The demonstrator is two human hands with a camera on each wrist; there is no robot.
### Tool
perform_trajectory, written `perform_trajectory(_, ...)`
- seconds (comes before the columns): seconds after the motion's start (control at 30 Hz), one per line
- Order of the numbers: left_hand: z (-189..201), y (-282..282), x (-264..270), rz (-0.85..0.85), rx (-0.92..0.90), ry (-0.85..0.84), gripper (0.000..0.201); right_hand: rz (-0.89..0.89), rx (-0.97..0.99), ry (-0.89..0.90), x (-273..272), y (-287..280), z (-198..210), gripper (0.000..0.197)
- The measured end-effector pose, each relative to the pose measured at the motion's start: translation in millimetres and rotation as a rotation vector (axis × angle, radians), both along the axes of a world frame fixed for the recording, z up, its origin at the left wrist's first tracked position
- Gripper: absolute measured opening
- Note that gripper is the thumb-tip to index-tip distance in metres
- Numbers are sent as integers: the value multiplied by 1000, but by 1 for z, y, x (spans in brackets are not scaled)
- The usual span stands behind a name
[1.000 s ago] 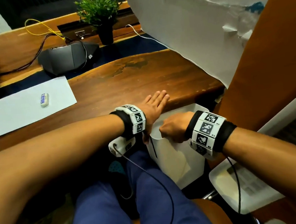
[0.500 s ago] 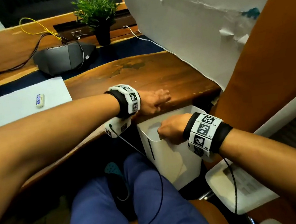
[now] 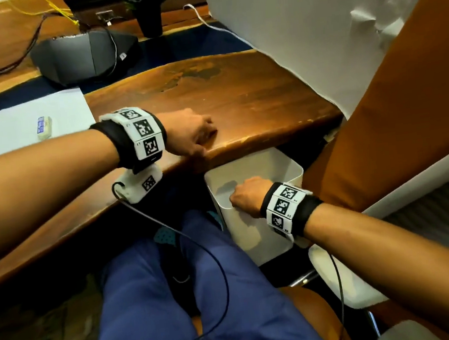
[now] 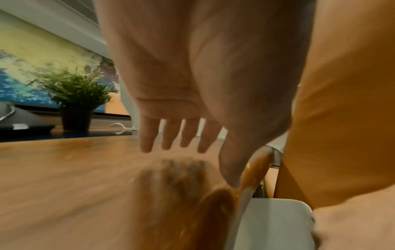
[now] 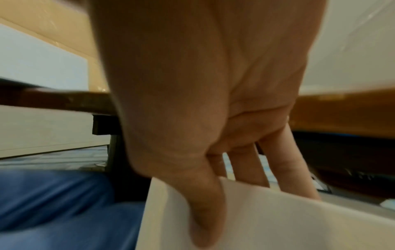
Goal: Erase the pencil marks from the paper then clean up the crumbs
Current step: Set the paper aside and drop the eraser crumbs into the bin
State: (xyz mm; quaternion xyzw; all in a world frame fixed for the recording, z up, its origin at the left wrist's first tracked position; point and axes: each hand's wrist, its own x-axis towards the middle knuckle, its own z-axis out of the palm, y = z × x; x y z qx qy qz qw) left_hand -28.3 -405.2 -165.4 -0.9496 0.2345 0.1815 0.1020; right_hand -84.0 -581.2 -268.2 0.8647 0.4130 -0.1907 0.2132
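A: Report your left hand [image 3: 191,138].
B: It sits at the counter [image 3: 238,104] edge, above the bin [image 3: 289,164]. Fingers are extended and slightly bent toward the wood, holding nothing.
A: Report your right hand [image 3: 245,196].
B: It grips the bin's near rim, thumb outside, fingers inside.
A: Locate the paper [image 3: 19,127] and eraser [image 3: 44,127].
B: The paper lies on the counter, well left of your left hand; the eraser rests on it.
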Motion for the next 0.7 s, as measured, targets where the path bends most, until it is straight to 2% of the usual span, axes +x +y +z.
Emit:
perform_trajectory(0.17, -16, 6, 4, -56, 48, -24, 80, -171, 33, 45, -2, 1, -91, 36)
perform_trajectory(0.37, -26, 14, 15, -50, 54, -40, 82, -249, 51, 84, -9, -14, -209, 33)
perform_trajectory(0.5, -27, 12, 17, -29, 90, -47, 84, -241, 46, 103, -13, -25, -252, 33)
perform_trajectory(0.7, -26, 14, 16, -19, 104, -80, 87, -281, 26, 163, -7, -35, -287, 29)
